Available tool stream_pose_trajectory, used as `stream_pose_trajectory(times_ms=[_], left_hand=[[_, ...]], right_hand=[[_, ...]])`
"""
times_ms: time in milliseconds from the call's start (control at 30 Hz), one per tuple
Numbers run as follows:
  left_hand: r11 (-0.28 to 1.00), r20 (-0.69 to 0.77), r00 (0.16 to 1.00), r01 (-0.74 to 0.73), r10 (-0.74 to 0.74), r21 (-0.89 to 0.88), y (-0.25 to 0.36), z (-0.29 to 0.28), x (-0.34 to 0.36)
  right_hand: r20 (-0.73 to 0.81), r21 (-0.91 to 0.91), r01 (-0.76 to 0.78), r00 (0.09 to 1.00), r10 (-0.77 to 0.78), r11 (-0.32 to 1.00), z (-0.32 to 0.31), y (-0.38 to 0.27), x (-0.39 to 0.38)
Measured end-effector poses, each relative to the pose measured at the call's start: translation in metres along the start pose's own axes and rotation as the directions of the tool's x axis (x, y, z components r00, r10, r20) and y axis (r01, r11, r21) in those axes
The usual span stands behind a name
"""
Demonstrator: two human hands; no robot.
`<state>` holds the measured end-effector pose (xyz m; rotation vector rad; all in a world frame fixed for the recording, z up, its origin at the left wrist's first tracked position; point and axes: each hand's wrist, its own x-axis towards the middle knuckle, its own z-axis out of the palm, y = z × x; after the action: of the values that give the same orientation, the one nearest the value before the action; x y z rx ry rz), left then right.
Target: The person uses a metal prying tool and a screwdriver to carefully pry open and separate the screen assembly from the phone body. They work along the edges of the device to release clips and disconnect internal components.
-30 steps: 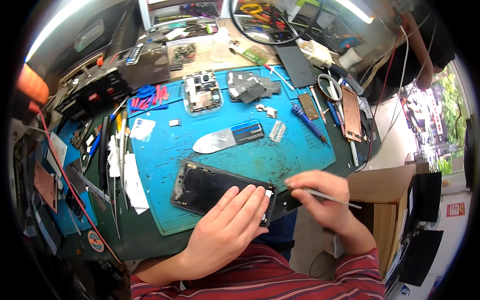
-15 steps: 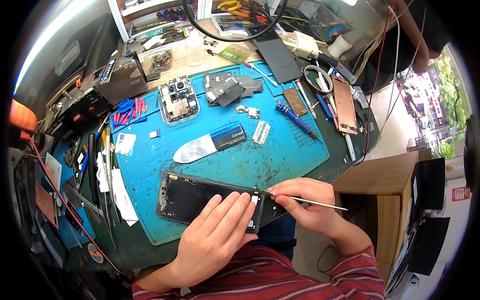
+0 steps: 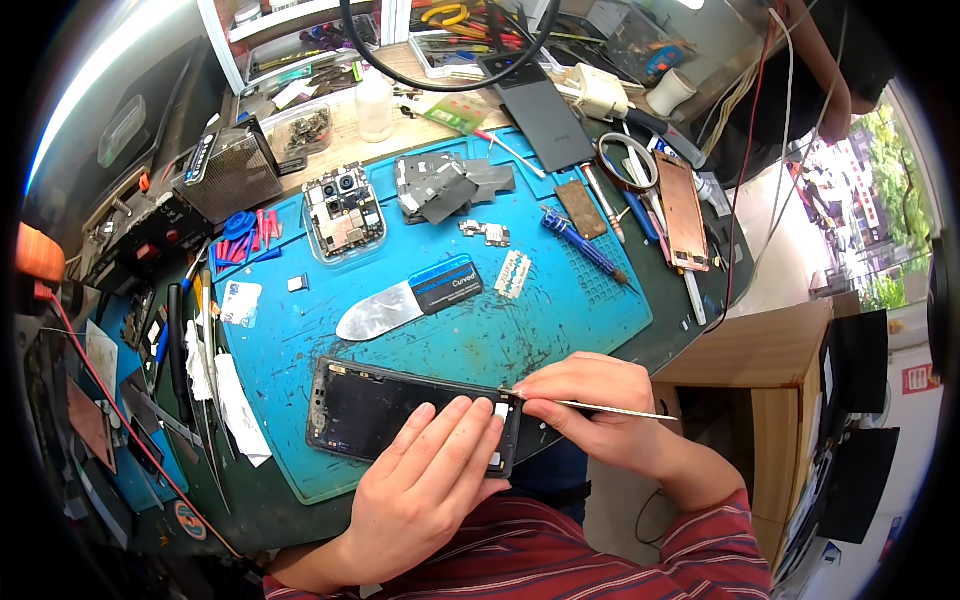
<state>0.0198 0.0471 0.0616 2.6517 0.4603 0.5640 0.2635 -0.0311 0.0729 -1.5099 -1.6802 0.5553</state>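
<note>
A black phone frame [image 3: 352,400] lies on the near part of the blue mat, its inner side facing up. My left hand [image 3: 430,475] rests across its right half, fingers together on top and thumb by the near edge. Between thumb and fingers, my right hand [image 3: 585,405] pinches a thin metal rod-like tool [image 3: 625,411]. The tool's tip meets the frame's far right corner, partly hidden by my fingertips. A white strip [image 3: 498,430] shows along the frame's right end.
Beyond the frame lie a flat metal pry blade [image 3: 375,315], a razor blade [image 3: 512,274] and a blue-handled screwdriver [image 3: 580,245]. A circuit board [image 3: 343,212] sits in a clear tray. Black shield pieces [image 3: 440,185] and a phone back [image 3: 540,115] lie farther off.
My right hand and the tool have shifted left, bringing the tip along the frame's far edge at the corner. My left hand keeps its hold. The whole view has shifted slightly.
</note>
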Motion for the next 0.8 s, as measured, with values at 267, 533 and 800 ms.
stream_pose_trajectory(times_ms=[267, 533, 800], left_hand=[[0.999, 0.035, 0.999, -0.025, 0.024, 0.044, -0.002, -0.001, -0.002], [1.000, -0.016, 1.000, -0.003, 0.003, -0.010, -0.001, 0.000, -0.002], [1.000, -0.016, 1.000, -0.013, 0.013, 0.016, -0.001, -0.001, -0.001]], right_hand=[[-0.016, 0.012, 0.019, 1.000, -0.019, 1.000, 0.001, 0.004, -0.003], [-0.010, 0.007, 0.060, 0.998, -0.060, 0.998, 0.001, 0.010, -0.008], [0.006, -0.077, 0.166, 0.986, -0.166, 0.983, 0.017, 0.004, 0.024]])
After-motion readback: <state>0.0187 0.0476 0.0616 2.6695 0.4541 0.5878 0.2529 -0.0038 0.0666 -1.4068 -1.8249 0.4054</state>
